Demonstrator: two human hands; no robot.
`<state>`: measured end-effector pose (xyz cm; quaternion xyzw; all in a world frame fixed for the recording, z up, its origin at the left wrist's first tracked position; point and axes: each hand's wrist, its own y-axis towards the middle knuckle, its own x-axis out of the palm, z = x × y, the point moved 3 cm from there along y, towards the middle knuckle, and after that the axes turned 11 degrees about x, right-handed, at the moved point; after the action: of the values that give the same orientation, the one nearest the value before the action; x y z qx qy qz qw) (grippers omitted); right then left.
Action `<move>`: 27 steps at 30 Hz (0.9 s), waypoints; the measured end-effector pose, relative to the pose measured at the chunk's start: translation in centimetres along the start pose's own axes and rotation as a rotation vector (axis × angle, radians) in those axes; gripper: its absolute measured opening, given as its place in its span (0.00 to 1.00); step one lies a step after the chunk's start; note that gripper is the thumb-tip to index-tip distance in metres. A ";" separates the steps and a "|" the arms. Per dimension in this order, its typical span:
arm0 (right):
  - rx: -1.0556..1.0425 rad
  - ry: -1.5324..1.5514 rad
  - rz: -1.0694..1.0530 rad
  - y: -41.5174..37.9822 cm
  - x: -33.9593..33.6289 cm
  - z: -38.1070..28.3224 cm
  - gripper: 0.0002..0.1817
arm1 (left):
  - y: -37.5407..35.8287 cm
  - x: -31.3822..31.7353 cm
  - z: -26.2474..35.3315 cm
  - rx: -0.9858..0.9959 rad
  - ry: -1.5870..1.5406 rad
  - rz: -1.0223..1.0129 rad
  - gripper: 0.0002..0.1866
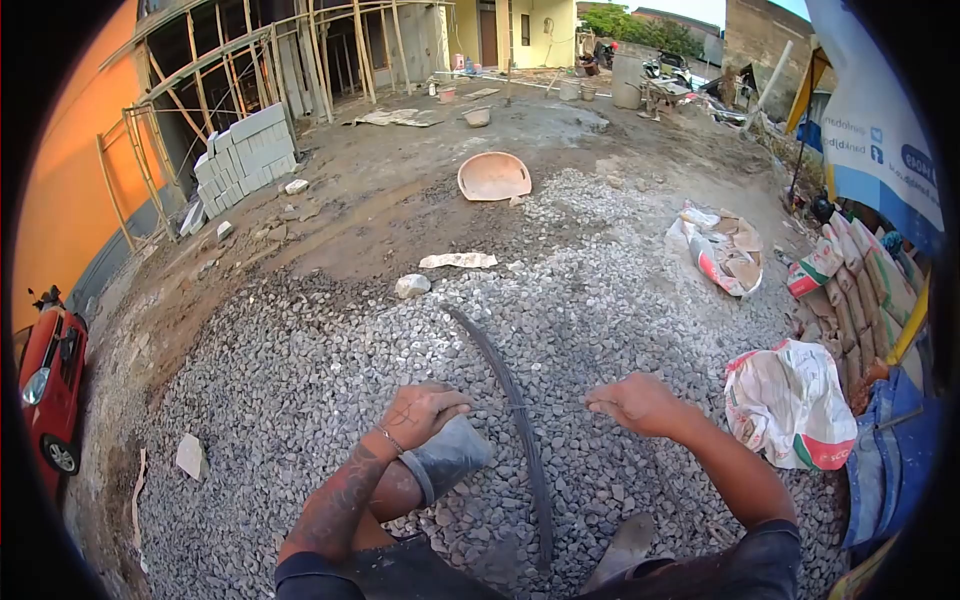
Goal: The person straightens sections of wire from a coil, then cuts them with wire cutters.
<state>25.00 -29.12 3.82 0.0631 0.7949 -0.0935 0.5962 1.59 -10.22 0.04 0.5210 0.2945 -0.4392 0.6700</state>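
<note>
A long, dark, curved bundle of wire (517, 418) lies across the gravel in front of me, between my hands. My left hand (424, 410) is closed in a pinch to the left of the bundle, above my knee in grey shorts (448, 458). On the other side, my right hand (636, 403) is closed too, fingertips pointing inward at the bundle. A faint thin wire (556, 405) runs between the two pinches and crosses the bundle near its middle. The ends inside my fingers are hidden.
Gravel (300, 400) spreads all around. Torn cement sacks (790, 400) and a stack of full bags (855, 290) stand to the right. An orange tub (494, 177), grey blocks (245, 160) and a pale stone (412, 286) lie ahead. A red car (52, 385) is at left.
</note>
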 end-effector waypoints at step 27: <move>-0.242 -0.238 0.422 0.2 -7.1 -8.5 0.08 | 6.6 -1.8 8.3 -0.172 -0.528 0.318 0.06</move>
<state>19.06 -26.97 12.89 0.1442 0.6937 0.1220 0.6951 6.19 -17.16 6.79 0.3700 0.0614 -0.4222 0.8252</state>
